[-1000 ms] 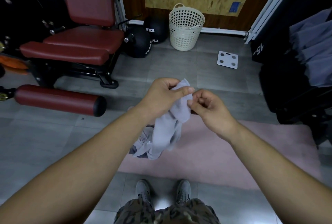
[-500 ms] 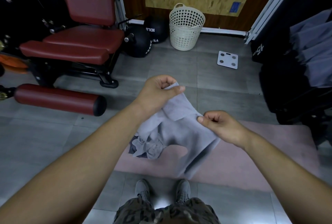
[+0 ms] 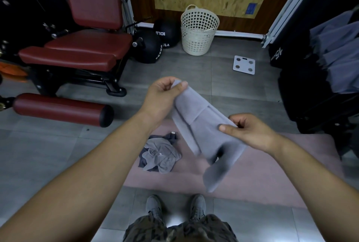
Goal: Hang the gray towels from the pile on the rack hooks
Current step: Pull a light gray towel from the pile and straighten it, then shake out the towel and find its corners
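Note:
A gray towel [image 3: 202, 125] is stretched between my two hands above the floor. My left hand [image 3: 161, 96] pinches its upper corner, and my right hand [image 3: 250, 131] pinches the edge lower down and to the right. The rest of the cloth hangs down, blurred. A small pile of gray towels [image 3: 159, 154] lies crumpled on the left end of the pink mat [image 3: 272, 168]. Several gray towels [image 3: 338, 57] hang on the dark rack at the right edge; its hooks are not visible.
A red weight bench [image 3: 77, 51] and its padded roller [image 3: 60, 109] fill the left. Black medicine balls [image 3: 155, 47], a cream laundry basket [image 3: 198, 31] and a white scale [image 3: 243, 65] sit by the back wall. My shoes [image 3: 174, 206] stand at the mat's front edge.
My hands have drawn apart, the right one moving down and to the right. The towel, bunched a second ago, is now spread out between them.

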`<state>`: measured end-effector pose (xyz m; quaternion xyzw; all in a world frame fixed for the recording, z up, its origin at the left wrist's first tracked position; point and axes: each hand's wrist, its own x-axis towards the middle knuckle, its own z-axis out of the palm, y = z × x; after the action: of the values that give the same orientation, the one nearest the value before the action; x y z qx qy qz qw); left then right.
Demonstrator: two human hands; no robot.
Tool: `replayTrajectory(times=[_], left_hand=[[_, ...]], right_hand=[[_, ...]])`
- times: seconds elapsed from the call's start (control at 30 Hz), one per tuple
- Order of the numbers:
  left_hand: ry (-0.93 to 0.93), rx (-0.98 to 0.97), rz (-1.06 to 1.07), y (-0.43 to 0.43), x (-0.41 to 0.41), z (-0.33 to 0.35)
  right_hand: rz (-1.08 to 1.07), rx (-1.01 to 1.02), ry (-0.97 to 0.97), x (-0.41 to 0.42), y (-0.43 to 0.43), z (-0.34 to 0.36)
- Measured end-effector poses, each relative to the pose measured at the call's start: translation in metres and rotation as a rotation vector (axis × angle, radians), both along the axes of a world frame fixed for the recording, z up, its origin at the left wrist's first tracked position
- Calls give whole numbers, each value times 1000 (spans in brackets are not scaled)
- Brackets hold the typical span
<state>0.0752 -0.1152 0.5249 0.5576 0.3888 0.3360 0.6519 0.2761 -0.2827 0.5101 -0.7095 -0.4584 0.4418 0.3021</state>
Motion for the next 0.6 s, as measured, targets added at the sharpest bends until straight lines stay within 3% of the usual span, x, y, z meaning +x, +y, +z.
replayTrajectory(times=[0.13,0.27,0.33,0.4,0.5,0.6], left_hand=[[-66,-8,258,10,-4,-8],[135,32,397,13,-11,-29],[246,51,268,6,-8,-33],[306,60,-31,-7,-2,-29],[234,32,-496,-24,8,-19],[256,44,-707,-25,15,-9]], right_hand=[[-48,-92,-22,20,-16,-10],[-110,-79,62,29,-21,-12],[-131,-39,164,26,-17,-9],[-104,-1,242,17,-9,0],[-16,39,287,1,9,16],[-28,75,266,-8,24,29]])
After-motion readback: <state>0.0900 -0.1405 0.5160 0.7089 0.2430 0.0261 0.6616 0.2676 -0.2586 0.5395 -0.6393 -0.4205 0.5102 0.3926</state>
